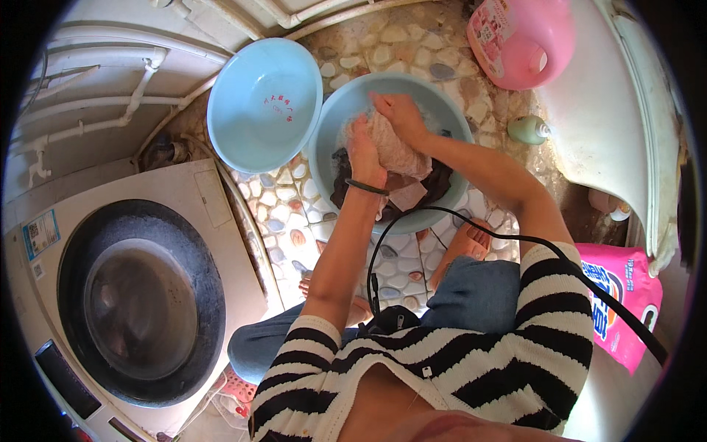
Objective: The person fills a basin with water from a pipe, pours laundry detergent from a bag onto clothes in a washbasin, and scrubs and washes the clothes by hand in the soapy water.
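Note:
A light-blue plastic basin (pixel 465 124) stands on the floor before me, with wet laundry and suds in it. My left hand (pixel 366 152) grips one side of a pale, bunched wet cloth (pixel 399 145), a dark band around its wrist. On the cloth's upper right side, my right hand (pixel 402 115) is closed over it. Dark wet fabric (pixel 440 179) lies beneath the cloth and along the basin's inner wall. Near my left wrist is a flat pale piece (pixel 407 194); whether it is fabric or something else I cannot tell. My fingers hide part of the cloth.
A second blue basin (pixel 259 105) leans to the left. A washing machine (pixel 221 221) carries a large dark round lid (pixel 141 304). At right are a pink jug (pixel 522 44), a green pump bottle (pixel 527 130) and a pink detergent bag (pixel 629 309). A black cable (pixel 497 236) crosses my right arm.

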A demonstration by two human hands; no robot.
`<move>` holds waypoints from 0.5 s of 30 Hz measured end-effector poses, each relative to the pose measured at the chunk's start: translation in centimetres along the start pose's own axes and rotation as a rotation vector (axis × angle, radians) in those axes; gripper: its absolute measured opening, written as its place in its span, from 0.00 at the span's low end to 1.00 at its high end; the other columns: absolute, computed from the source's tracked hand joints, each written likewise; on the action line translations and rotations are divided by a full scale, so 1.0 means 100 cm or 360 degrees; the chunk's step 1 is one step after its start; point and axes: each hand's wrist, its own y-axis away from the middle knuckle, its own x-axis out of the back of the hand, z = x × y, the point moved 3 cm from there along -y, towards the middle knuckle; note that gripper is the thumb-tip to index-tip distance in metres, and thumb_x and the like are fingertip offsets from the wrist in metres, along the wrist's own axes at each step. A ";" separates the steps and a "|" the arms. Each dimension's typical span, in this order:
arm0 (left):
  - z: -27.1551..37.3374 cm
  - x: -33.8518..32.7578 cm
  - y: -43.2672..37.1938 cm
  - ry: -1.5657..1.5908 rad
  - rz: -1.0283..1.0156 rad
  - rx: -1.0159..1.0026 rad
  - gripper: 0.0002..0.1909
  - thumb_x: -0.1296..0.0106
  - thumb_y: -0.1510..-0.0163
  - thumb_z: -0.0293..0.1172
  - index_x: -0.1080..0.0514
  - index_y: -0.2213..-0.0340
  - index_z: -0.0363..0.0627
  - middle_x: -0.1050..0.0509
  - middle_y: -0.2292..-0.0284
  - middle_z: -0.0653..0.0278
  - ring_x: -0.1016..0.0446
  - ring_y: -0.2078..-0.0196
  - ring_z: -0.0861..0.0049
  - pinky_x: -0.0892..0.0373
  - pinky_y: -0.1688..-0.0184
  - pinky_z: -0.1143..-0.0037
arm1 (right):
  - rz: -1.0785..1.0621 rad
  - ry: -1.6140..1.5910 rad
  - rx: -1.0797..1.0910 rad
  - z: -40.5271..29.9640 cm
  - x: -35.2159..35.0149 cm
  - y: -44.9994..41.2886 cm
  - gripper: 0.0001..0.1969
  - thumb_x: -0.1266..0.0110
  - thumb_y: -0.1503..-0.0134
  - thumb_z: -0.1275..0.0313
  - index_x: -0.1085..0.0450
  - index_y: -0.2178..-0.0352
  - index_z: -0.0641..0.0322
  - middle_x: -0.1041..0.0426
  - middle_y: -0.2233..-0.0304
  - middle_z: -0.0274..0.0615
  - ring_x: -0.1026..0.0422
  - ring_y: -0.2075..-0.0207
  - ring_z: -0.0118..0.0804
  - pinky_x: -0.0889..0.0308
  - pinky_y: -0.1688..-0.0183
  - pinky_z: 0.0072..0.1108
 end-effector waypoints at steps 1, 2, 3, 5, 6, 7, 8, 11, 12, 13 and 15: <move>0.012 -0.008 0.010 0.0580 0.0132 0.0394 0.21 0.58 0.44 0.47 0.35 0.55 0.45 0.29 0.63 0.62 0.30 0.58 0.73 0.33 0.57 0.73 | 0.0065 -0.0256 -0.0246 0.001 -0.001 0.002 0.11 0.47 0.52 0.60 0.28 0.76 0.56 0.28 0.76 0.48 0.28 0.74 0.49 0.35 0.75 0.31; 0.003 0.018 -0.010 0.0578 0.0161 0.0353 0.21 0.58 0.44 0.47 0.35 0.55 0.45 0.29 0.63 0.62 0.30 0.58 0.73 0.33 0.57 0.73 | 0.0150 -0.0547 -0.0444 -0.012 -0.008 -0.003 0.11 0.48 0.52 0.60 0.28 0.75 0.56 0.28 0.77 0.48 0.28 0.75 0.48 0.35 0.76 0.30; -0.014 0.072 -0.043 0.0616 -0.0002 0.0192 0.21 0.58 0.44 0.47 0.35 0.56 0.44 0.29 0.64 0.62 0.29 0.59 0.73 0.32 0.57 0.73 | 0.0214 -0.0561 -0.0006 -0.070 -0.019 0.010 0.12 0.49 0.51 0.59 0.28 0.76 0.56 0.27 0.76 0.47 0.28 0.75 0.47 0.36 0.76 0.30; -0.019 0.051 -0.036 0.0615 -0.0028 0.0341 0.20 0.57 0.44 0.45 0.34 0.57 0.44 0.28 0.64 0.61 0.29 0.60 0.73 0.32 0.57 0.74 | 0.0316 -0.0462 0.0325 -0.066 -0.012 0.024 0.14 0.50 0.49 0.59 0.28 0.76 0.57 0.26 0.75 0.46 0.28 0.75 0.46 0.37 0.76 0.31; -0.005 0.032 -0.022 0.0620 0.0017 0.0455 0.19 0.57 0.44 0.45 0.33 0.58 0.44 0.27 0.64 0.60 0.29 0.60 0.73 0.32 0.57 0.74 | 0.0105 0.0020 0.0277 -0.046 -0.015 0.012 0.15 0.50 0.48 0.57 0.28 0.77 0.58 0.26 0.75 0.44 0.27 0.74 0.42 0.37 0.75 0.30; 0.007 0.026 -0.013 0.0619 0.0040 0.0481 0.18 0.57 0.44 0.44 0.32 0.59 0.44 0.27 0.64 0.60 0.28 0.61 0.73 0.32 0.58 0.74 | -0.0018 0.0246 0.0245 -0.028 -0.017 0.003 0.16 0.50 0.47 0.57 0.28 0.78 0.58 0.26 0.74 0.44 0.27 0.73 0.40 0.37 0.75 0.30; 0.017 0.019 -0.004 0.0607 0.0065 0.0491 0.18 0.57 0.43 0.43 0.31 0.60 0.43 0.27 0.64 0.59 0.28 0.61 0.74 0.32 0.58 0.75 | -0.0143 0.0484 0.0223 -0.007 -0.015 -0.004 0.17 0.50 0.46 0.56 0.28 0.78 0.59 0.25 0.74 0.43 0.27 0.73 0.38 0.37 0.74 0.30; 0.018 0.027 -0.005 0.0632 0.0127 0.0257 0.19 0.60 0.43 0.44 0.31 0.62 0.39 0.27 0.67 0.58 0.29 0.63 0.71 0.33 0.58 0.74 | -0.0378 -0.0841 -0.0583 0.042 0.001 -0.020 0.20 0.51 0.45 0.52 0.29 0.73 0.61 0.26 0.74 0.37 0.29 0.74 0.31 0.35 0.72 0.27; 0.021 0.044 -0.010 0.0633 0.0160 0.0245 0.19 0.60 0.43 0.44 0.31 0.62 0.39 0.27 0.67 0.58 0.29 0.63 0.71 0.33 0.58 0.74 | -0.0594 -0.1217 -0.0768 0.030 0.002 -0.014 0.21 0.50 0.45 0.52 0.29 0.70 0.62 0.29 0.75 0.34 0.31 0.74 0.28 0.36 0.71 0.24; 0.035 0.060 -0.019 0.0452 -0.0065 -0.0006 0.21 0.64 0.42 0.45 0.32 0.61 0.40 0.27 0.66 0.58 0.29 0.62 0.71 0.33 0.58 0.73 | -0.0793 -0.1572 -0.0951 0.017 0.008 -0.007 0.22 0.49 0.46 0.51 0.30 0.67 0.63 0.31 0.76 0.31 0.33 0.74 0.26 0.37 0.71 0.21; 0.055 0.053 -0.018 0.0388 -0.0423 -0.0234 0.27 0.74 0.42 0.49 0.34 0.55 0.42 0.27 0.63 0.57 0.30 0.60 0.72 0.36 0.57 0.74 | -0.1086 -0.1258 -0.0835 0.024 0.015 0.012 0.23 0.49 0.46 0.52 0.31 0.63 0.64 0.31 0.74 0.31 0.35 0.74 0.25 0.38 0.71 0.19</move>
